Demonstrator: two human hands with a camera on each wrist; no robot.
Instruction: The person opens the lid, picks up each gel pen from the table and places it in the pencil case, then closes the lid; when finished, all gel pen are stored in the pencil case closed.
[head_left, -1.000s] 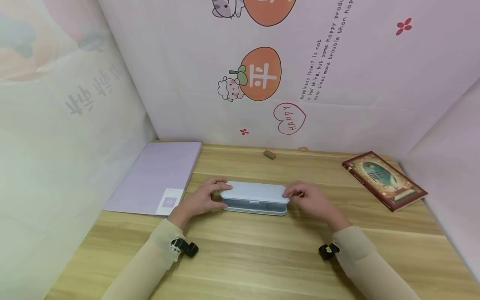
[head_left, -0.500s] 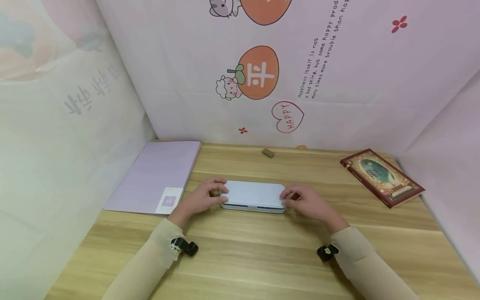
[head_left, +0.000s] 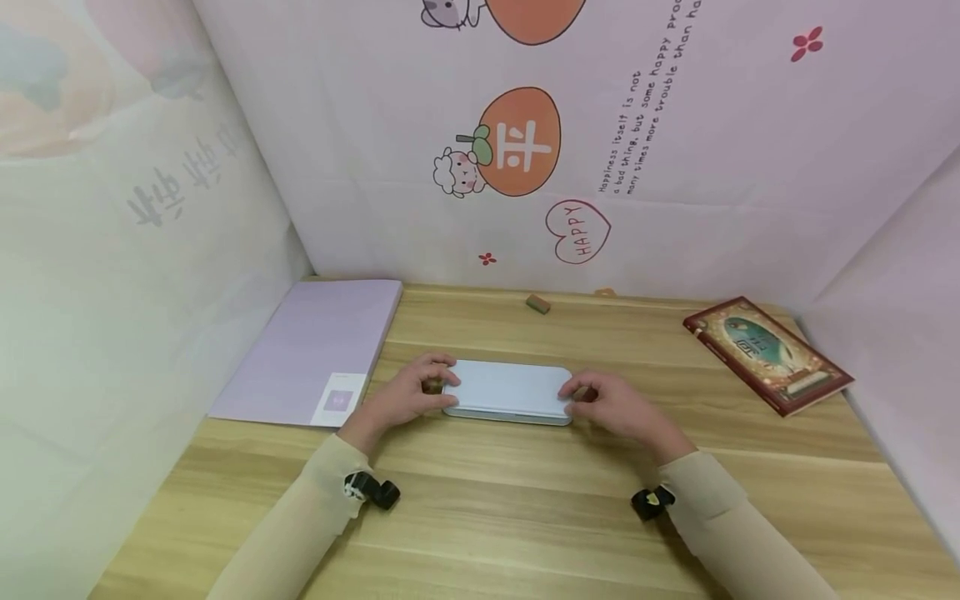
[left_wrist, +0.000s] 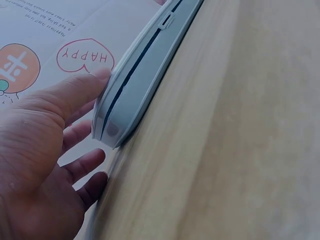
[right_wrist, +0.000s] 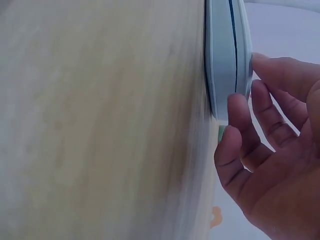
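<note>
A pale blue pencil case [head_left: 510, 387] lies lengthwise on the wooden table with its lid down. A thin dark gap still runs between lid and base in the left wrist view, with a small clasp [left_wrist: 166, 20] on the front wall. My left hand [head_left: 408, 392] grips the left end, its thumb on the lid's near corner and bent fingers around the end. At the opposite end my right hand [head_left: 615, 406] does likewise, with its thumb [right_wrist: 280, 70] on the lid and fingertips by the end wall. What the case contains is hidden.
A lilac folder [head_left: 315, 342] with a white label lies at the left. Far back is a small brown and green eraser-like block [head_left: 537, 303]. A dark red illustrated book [head_left: 768, 354] lies at the right. Printed cloth walls [head_left: 360, 167] enclose the table [head_left: 517, 517].
The pencil case's lid, raised at the front a second ago with the inside showing, has come down onto the base. My right hand has shifted slightly left and stayed at its end.
</note>
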